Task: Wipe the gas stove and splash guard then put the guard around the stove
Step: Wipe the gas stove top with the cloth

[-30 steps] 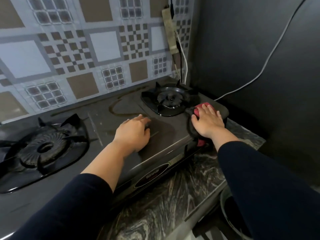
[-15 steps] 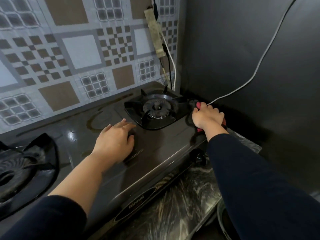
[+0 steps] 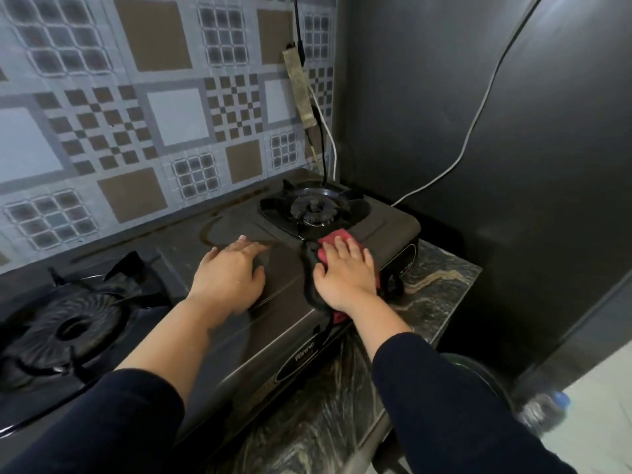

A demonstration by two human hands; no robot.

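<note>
On a marbled stone countertop (image 3: 434,285) against a patterned tile wall (image 3: 136,131), a black two-burner gas stove (image 3: 239,336) mid-wipe. At far left, the large burner (image 3: 71,326) under its dark grate, untouched. Toward the middle, the left hand (image 3: 227,280) flat on the stove top, fingers extended and close together, thumb out to the side, bracing and holding nothing. Just right of it, the right hand (image 3: 345,271) palm-down on a red-and-black cloth (image 3: 333,241), fingers a little spread and pressing the fabric onto the top between the small rear burner (image 3: 313,208) and the front edge. Behind, a white cable (image 3: 478,131) trailing down the dark side wall (image 3: 478,80) to the stove's right rear corner. No splash guard anywhere in view, so presumably set aside and awaiting its turn.

Judged risks: cloth snagging on the small burner's grate prongs and shifting it off its seat, if swept too close; the stove sliding on the smooth stone, should the bracing hand lift; a looping residue ring (image 3: 219,230) near the wall left unwiped; the front knob (image 3: 393,285) nudged by the cloth's hanging end.

Compared with half a second ago: right hand and cloth pulled back from the right rear corner near the cable to the front centre-right; left hand in much the same spot.
</note>
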